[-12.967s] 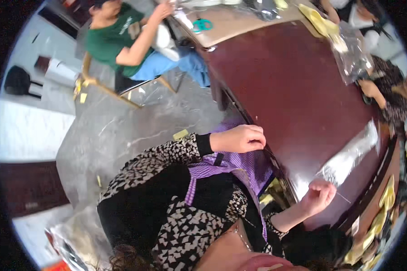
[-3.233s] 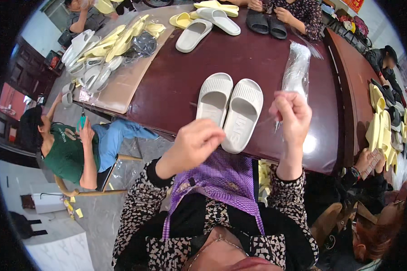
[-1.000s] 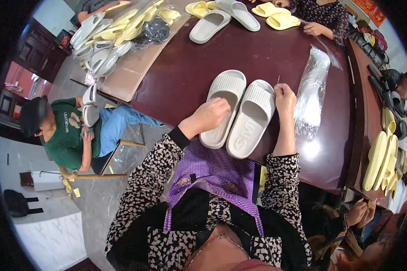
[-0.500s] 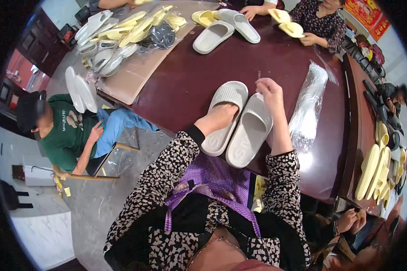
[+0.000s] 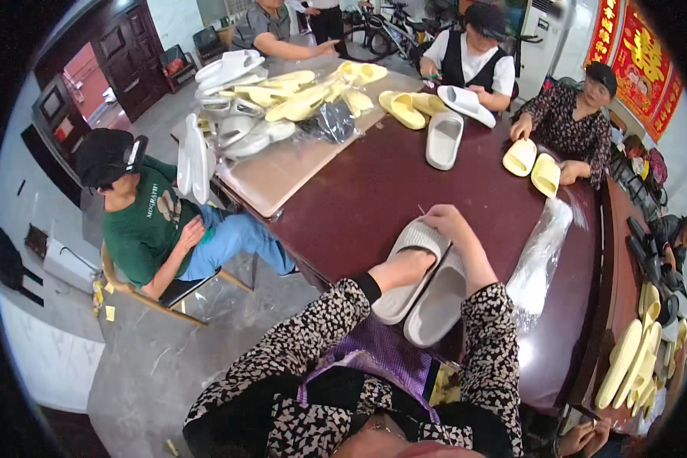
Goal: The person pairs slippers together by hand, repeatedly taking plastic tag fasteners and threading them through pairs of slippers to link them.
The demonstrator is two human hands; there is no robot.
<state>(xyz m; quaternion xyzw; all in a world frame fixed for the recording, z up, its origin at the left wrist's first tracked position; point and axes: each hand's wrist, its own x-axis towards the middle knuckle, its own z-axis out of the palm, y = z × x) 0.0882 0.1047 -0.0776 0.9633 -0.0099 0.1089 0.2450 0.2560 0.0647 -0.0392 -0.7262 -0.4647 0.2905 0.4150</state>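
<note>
A pair of light grey slide slippers lies side by side at the near edge of the dark red table (image 5: 343, 221), toes away from me. My left hand (image 5: 406, 267) reaches into the left slipper (image 5: 393, 307), and its fingers are hidden under the ribbed strap. Over the toe end of the pair, my right hand (image 5: 449, 221) is closed in a pinch. A thin strand shows beside its fingertips, too small to name. The right slipper (image 5: 435, 313) rests close against the left one, its toe partly covered by my right hand and forearm.
A clear plastic bundle (image 5: 542, 259) lies right of the slippers. Yellow, white and grey slippers (image 5: 305, 99) are heaped at the far left. A seated person (image 5: 156, 221) is at the left; others handle slippers across the table. More yellow slippers (image 5: 626, 362) line the right side.
The view has tilted up, showing more of the room. My right hand has come across toward the left slipper's toe. The person opposite has set the yellow slippers down on the table.
</note>
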